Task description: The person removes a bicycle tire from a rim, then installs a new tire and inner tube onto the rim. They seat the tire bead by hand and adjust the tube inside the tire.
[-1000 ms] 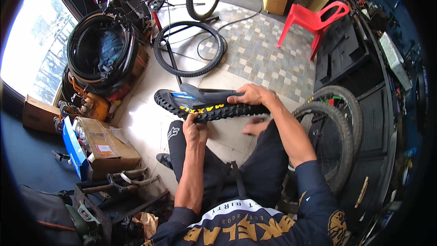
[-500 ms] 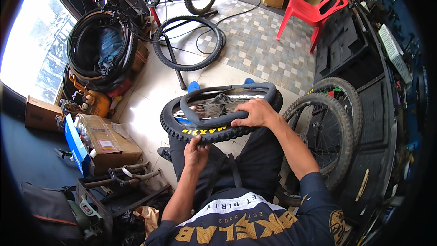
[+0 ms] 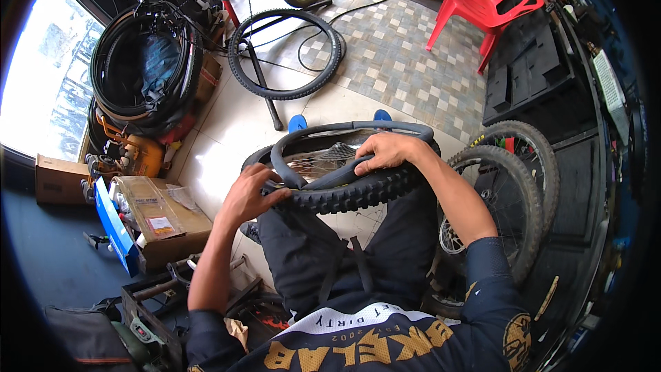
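Observation:
A bicycle wheel with a knobbly black tyre (image 3: 344, 200) lies tilted across my thighs, its spokes (image 3: 320, 162) and a sprocket cassette (image 3: 339, 151) showing through the middle. Draped loosely over it is a grey inner tube (image 3: 281, 158). My right hand (image 3: 387, 151) is closed round the tube on the near right side, thumb underneath. At the tyre's left edge, my left hand (image 3: 251, 195) rests with thumb and fingers apart, close to a bend of the tube. The far part of the tyre is largely hidden under the tube.
Two more wheels (image 3: 513, 186) lean at the right by a black cabinet. Ahead, a loose tyre (image 3: 237, 62) lies by a bike stand (image 3: 265, 93). A red chair (image 3: 482, 14) stands far right; cardboard boxes (image 3: 172, 213) and stacked tyres (image 3: 96, 62) are at left.
My left hand has left the tyre's near edge and come up to its left side, fingers now spread. The tyre's near side has rolled so its tread faces me. My right hand still grips the tube.

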The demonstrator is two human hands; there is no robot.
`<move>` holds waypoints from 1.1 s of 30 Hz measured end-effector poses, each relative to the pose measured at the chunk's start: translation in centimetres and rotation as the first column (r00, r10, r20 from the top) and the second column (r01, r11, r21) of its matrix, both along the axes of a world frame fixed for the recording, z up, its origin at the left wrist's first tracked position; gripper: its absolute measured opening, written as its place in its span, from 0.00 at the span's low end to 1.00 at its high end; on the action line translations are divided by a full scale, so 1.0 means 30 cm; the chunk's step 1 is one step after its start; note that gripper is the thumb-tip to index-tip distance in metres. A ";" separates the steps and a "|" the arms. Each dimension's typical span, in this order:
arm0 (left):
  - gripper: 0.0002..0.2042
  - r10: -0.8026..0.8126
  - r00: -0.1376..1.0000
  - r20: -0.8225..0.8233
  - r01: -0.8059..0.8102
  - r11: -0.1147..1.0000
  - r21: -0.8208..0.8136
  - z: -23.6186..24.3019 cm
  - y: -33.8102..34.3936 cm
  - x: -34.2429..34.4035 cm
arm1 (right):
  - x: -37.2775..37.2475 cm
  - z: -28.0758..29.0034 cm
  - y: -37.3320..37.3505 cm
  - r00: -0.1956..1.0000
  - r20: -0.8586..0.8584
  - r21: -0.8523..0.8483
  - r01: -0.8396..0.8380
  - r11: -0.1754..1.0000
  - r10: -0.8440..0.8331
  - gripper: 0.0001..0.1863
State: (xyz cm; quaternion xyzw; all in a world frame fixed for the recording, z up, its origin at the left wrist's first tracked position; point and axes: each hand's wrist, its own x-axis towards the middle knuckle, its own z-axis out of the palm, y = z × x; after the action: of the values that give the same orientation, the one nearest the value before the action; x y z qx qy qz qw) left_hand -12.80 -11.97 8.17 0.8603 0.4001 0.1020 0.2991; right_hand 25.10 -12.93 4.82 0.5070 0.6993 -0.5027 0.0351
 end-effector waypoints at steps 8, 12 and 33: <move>0.31 -0.355 0.932 -0.070 0.312 0.888 -0.338 -0.029 0.190 0.041 | -0.020 -0.133 0.069 0.999 -0.032 0.089 0.045 0.995 -0.042 0.28; 0.30 -0.427 0.893 -0.143 0.335 0.841 -0.424 -0.034 0.239 0.049 | -0.044 -0.165 0.092 0.994 -0.094 0.114 0.071 0.991 -0.061 0.28; 0.35 -0.449 0.893 0.040 0.428 0.818 -0.383 -0.048 0.307 0.160 | -0.053 -0.153 0.096 0.999 -0.033 0.070 -0.027 0.997 0.029 0.26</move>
State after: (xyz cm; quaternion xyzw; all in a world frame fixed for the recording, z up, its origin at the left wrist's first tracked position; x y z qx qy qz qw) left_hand -8.01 -2.75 6.74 0.8564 0.2110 -0.0719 0.4657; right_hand 23.50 -10.06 0.23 0.4894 0.7239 -0.4862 0.0128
